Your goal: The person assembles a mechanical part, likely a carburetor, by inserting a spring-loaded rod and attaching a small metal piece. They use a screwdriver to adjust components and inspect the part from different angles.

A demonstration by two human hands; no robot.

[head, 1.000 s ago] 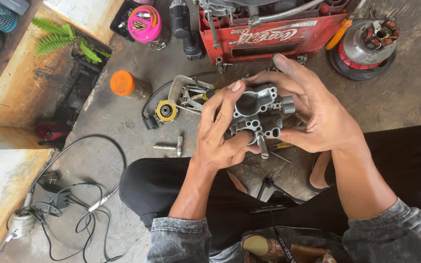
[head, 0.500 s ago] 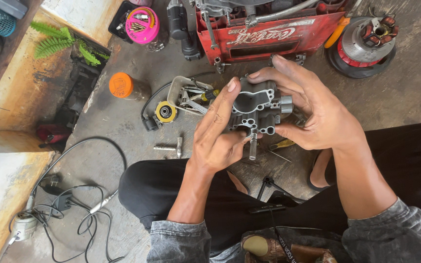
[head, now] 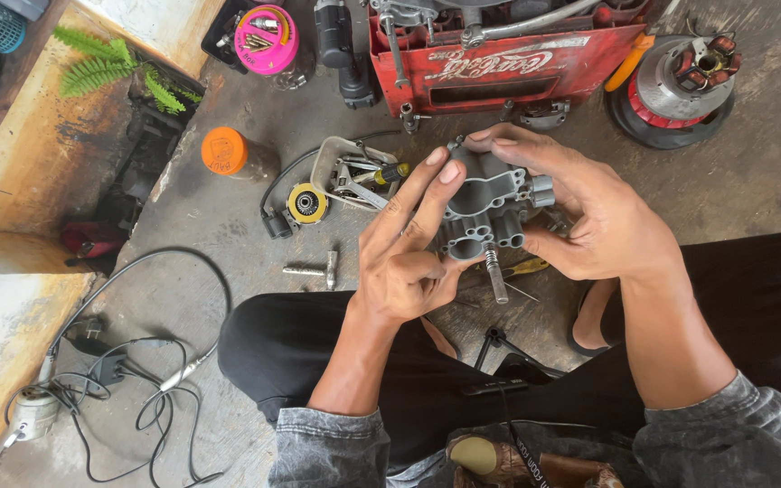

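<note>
Both hands hold a grey cast metal part (head: 485, 206), full of round bores, up over the concrete floor (head: 770, 172) in front of the seated person's black-trousered knees. The left hand (head: 406, 258) grips its near left side, fingers (head: 434, 172) stretched up along the face and thumb tucked under the lower edge. The right hand (head: 589, 212) cups it from the right and top, fingertips curled over the upper rim, thumb pressed to the right side by a small silver fitting. A threaded pin (head: 495, 274) sticks down from the bottom of the part. Just left of the hands, on the floor, lies a small open tray (head: 332, 163) with tools in it, a yellow round piece (head: 305, 203) against its corner. A T-shaped socket key (head: 314, 268) lies nearer the knee, and an orange-capped jar (head: 232, 154) lies further left. Beyond the part stands a red crate (head: 499, 68) loaded with metal pieces, a pink-lidded tub (head: 266, 41) to its left and a stator on a black disc (head: 675, 86) to its right. Black cables (head: 128, 380) sprawl at the lower left; a green fern (head: 101, 68) shows in the upper left corner
</note>
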